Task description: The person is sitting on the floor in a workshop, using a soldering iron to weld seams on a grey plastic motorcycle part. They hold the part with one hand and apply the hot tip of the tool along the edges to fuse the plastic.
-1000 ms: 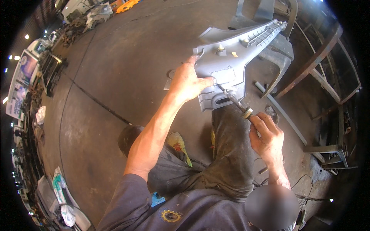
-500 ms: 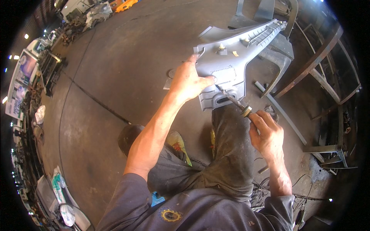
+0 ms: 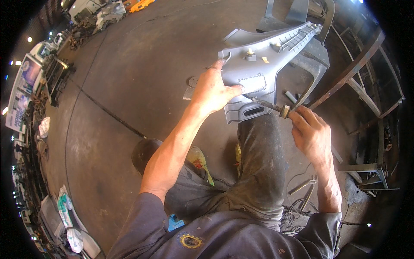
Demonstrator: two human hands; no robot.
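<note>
A long grey plastic trim panel lies underside up, its far end on a grey chair and its near end by my right knee. My left hand is closed on the panel's left edge, with the thumb on top. Beside that thumb is a pale rectangular patch with a rough, melted-looking border. In my right hand is a soldering iron, fingers wrapped round its handle, which they mostly hide. Its thin tip points left at the panel just below the patch, near my left thumb; I cannot tell whether it touches.
A rusty metal frame stands on the right. Cables and metal pieces lie on the floor by my right leg. Vehicle parts line the left side, with a plastic bag at lower left.
My right hand has moved right and slightly up with the soldering iron, which now lies flatter. The panel has shifted very slightly right; my left hand keeps its hold.
</note>
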